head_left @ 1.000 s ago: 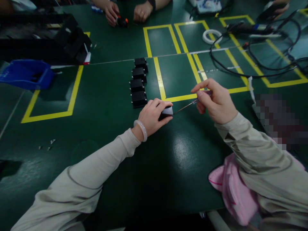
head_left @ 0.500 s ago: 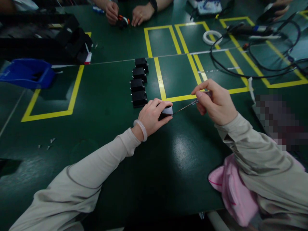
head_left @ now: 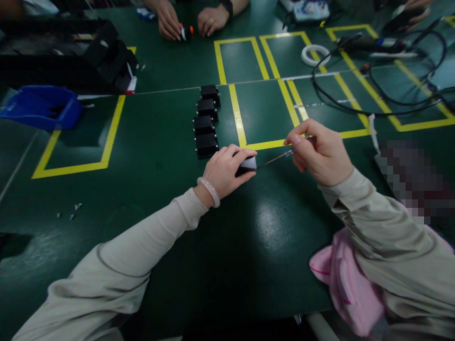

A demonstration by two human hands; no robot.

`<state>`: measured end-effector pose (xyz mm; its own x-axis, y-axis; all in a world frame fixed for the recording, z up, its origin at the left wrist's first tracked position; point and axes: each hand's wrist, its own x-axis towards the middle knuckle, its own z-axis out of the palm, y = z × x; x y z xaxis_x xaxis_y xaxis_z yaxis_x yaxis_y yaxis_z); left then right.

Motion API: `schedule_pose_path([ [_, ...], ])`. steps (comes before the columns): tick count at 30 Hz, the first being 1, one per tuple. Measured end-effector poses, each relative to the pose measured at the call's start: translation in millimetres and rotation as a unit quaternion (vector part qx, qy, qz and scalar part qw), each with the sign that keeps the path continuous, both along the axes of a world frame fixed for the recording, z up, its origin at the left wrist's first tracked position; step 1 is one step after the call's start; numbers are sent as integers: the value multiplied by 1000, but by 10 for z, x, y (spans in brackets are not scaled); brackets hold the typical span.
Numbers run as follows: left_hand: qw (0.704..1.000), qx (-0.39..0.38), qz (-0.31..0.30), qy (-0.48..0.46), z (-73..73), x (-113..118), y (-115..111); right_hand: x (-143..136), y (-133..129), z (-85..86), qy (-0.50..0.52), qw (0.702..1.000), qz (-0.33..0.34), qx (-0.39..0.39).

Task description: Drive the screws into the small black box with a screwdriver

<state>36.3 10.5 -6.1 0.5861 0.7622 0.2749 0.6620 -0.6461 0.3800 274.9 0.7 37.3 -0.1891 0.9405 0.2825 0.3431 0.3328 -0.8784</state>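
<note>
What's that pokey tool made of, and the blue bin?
The pokey tool has a thin, gleaming shaft, probably metal; its see-through part is perhaps plastic. The blue bin looks like smooth plastic, from its even colour and soft shine.

The big table (head_left: 159, 199) is dark green, with yellow tape (head_left: 236, 113) stuck on it in box shapes. Light makes a shiny spot (head_left: 270, 220) near the front.

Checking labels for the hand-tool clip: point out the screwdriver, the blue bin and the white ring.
Screwdriver (head_left: 274, 161): head view, on its thin metal shaft.
Blue bin (head_left: 33, 117): head view, on its front wall.
White ring (head_left: 306, 58): head view, on its left rim.
</note>
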Motion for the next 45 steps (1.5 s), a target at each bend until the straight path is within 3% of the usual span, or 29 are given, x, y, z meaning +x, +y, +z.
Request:
schedule_pose_path([
  [22,1000,3,6,-25,-55,-85,20,-23,-26,-46,-45,998,-31,33],
  [26,1000,4,6,-30,-54,-84,20,-40,-25,-72,-14,999,-30,28],
  [35,1000,-6,-4,-30,-32,-72,-32,-57,-42,-9,-58,995,-53,62],
  [45,1000,-7,-4,-29,-45,-73,-28,-63,-102,34,-64,996,-6,70],
])
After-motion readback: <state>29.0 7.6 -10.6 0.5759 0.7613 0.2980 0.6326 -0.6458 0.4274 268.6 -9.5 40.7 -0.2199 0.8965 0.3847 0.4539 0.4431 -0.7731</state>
